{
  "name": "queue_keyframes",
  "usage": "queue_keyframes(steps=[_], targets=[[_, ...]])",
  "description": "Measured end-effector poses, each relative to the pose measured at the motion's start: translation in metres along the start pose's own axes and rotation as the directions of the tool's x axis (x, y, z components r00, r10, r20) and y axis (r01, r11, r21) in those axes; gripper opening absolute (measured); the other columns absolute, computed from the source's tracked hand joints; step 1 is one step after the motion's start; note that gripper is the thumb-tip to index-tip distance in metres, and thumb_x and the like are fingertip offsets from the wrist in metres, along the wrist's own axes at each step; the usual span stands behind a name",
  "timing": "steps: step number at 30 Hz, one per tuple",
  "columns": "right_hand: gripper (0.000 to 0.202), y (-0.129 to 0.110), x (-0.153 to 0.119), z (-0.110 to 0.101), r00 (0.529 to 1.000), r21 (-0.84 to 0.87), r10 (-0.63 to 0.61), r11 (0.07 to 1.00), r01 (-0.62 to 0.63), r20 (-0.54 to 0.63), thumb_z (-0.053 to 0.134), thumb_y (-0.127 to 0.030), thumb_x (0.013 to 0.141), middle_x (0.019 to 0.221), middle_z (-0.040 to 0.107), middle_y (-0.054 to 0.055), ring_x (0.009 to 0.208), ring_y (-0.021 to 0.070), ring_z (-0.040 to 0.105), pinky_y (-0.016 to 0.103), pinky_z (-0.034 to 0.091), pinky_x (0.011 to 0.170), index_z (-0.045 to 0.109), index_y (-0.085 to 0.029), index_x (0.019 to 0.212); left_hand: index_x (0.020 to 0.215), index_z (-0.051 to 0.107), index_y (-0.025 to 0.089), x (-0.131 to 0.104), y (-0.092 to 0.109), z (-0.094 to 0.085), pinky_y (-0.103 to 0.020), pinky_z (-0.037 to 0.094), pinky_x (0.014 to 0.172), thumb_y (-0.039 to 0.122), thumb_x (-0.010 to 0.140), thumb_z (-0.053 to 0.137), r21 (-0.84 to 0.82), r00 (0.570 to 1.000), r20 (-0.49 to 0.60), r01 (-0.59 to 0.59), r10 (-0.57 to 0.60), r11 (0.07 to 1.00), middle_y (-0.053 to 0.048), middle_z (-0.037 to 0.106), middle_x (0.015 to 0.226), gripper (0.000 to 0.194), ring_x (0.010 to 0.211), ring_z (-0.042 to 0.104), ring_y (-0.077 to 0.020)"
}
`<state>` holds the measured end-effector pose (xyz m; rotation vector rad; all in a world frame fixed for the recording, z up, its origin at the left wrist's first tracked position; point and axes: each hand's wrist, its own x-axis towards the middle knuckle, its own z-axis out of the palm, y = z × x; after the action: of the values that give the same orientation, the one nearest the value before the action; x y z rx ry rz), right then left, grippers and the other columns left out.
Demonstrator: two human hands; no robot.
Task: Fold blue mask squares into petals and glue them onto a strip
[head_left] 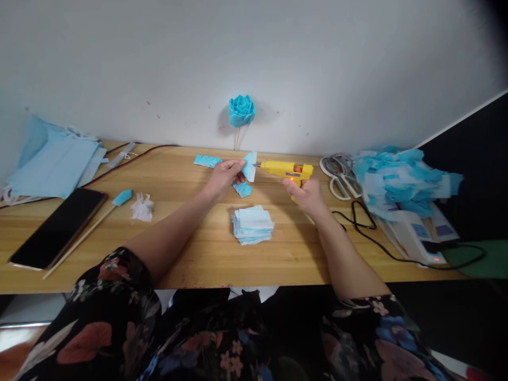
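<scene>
Between the fingertips of my left hand (pixel 227 175) is a small light-blue and white fabric piece (pixel 250 167), pinched and held up above the table. My right hand (pixel 306 194) grips a yellow hot glue gun (pixel 283 169), whose metal nozzle points left at the piece's edge; I cannot tell whether it touches. A small light glows on the gun. Two gathered blue pieces lie near my left hand, one a blue strip (pixel 207 161) behind it and the other a blue scrap (pixel 243 189) beneath it. Closer to me sits a stack of cut fabric squares (pixel 253 225).
A blue fabric flower (pixel 242 110) on a stick stands against the wall. At left are face masks (pixel 51 164), a phone (pixel 59 227) and a blue-tipped stick (pixel 89 233). Scissors (pixel 342 177), a fabric heap (pixel 405 180), a power strip (pixel 418 241) and a black cable (pixel 381 253) occupy the right.
</scene>
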<state>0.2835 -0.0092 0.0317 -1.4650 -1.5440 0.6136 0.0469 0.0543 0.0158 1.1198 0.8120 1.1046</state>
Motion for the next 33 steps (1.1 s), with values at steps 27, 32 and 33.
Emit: queue_keyframes(steps=[27, 32, 33], targets=[[0.063, 0.008, -0.002, -0.001, 0.987, 0.238, -0.006, 0.971, -0.033, 0.161, 0.068, -0.084, 0.076, 0.078, 0.075, 0.005, 0.071, 0.0155, 0.068, 0.029, 0.057, 0.072, 0.075, -0.021, 0.076, 0.066, 0.064, 0.015, 0.000, 0.001, 0.000, -0.019, 0.042, 0.051, 0.039, 0.098, 0.070, -0.053, 0.999, -0.046, 0.000, -0.002, 0.999, 0.000, 0.064, 0.054, 0.041, 0.047, 0.056, -0.0070], [0.067, 0.008, -0.001, 0.000, 0.989, 0.194, -0.027, 0.981, -0.002, 0.146, 0.063, -0.087, 0.077, 0.073, 0.071, 0.004, 0.066, 0.0151, 0.064, 0.029, 0.054, 0.067, 0.071, -0.021, 0.070, 0.066, 0.064, 0.015, -0.001, 0.000, 0.000, -0.018, 0.043, 0.051, 0.044, 0.097, 0.072, -0.027, 0.999, -0.040, 0.013, -0.014, 1.000, 0.000, 0.064, 0.054, 0.043, 0.048, 0.056, -0.0067], [0.067, 0.008, 0.000, -0.001, 0.990, 0.189, -0.031, 0.982, 0.004, 0.141, 0.063, -0.087, 0.077, 0.072, 0.071, 0.004, 0.065, 0.0151, 0.063, 0.029, 0.053, 0.066, 0.069, -0.021, 0.068, 0.066, 0.064, 0.015, -0.001, 0.000, 0.000, -0.018, 0.043, 0.051, 0.045, 0.096, 0.072, -0.024, 0.999, -0.039, 0.015, -0.015, 1.000, 0.000, 0.064, 0.054, 0.043, 0.047, 0.056, -0.0066]])
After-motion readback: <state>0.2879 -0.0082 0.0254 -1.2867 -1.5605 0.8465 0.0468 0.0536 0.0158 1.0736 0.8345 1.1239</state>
